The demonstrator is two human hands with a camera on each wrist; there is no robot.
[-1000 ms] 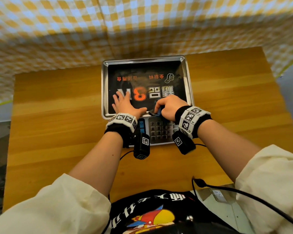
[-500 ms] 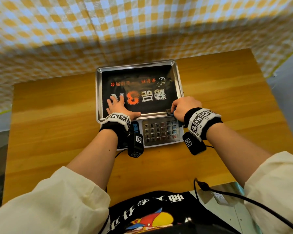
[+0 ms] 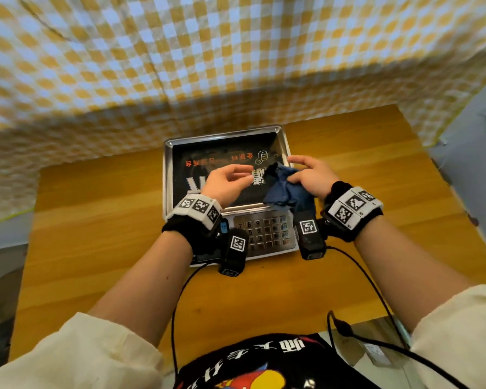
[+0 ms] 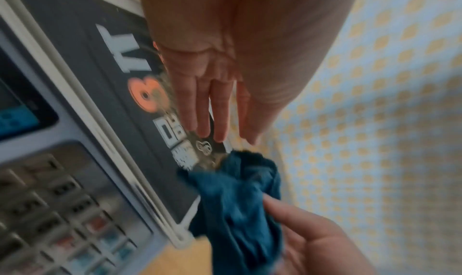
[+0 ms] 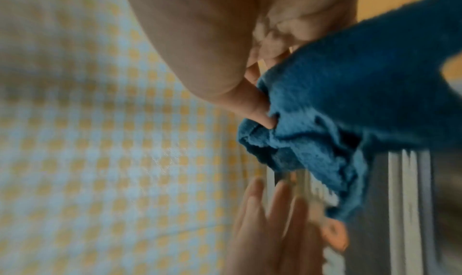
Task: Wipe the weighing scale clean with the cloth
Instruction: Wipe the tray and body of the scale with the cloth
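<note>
Above the scale (image 3: 225, 153), the right hand (image 3: 310, 178) pinches the bunched cloth (image 3: 285, 186). Just left of it, the left hand (image 3: 226, 182) reaches, fingers relaxed, holding nothing.

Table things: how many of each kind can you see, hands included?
Weighing scale: 1
Blue cloth: 1, held by the right hand
Hands: 2, left hand and right hand
Wooden table: 1
Total: 5
</note>
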